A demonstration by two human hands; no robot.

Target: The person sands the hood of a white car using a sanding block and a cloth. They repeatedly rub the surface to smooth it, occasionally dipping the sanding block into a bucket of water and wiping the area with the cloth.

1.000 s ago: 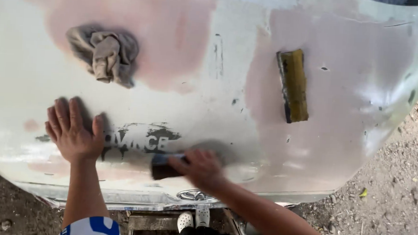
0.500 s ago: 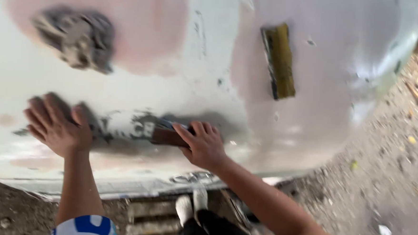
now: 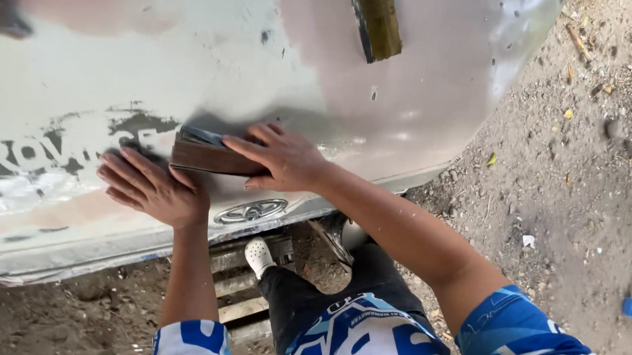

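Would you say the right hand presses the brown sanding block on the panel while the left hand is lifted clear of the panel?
Not quite: the left hand lies flat on the panel, just left of the block, as the head view shows. The right hand does press the brown sanding block on the panel.

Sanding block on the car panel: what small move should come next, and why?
Probably slide the block left across the remaining dark lettering. The right hand presses it flat on the panel, just right of those worn letters, while the left hand lies flat on the panel below the block. The paint to the right looks already smoothed.
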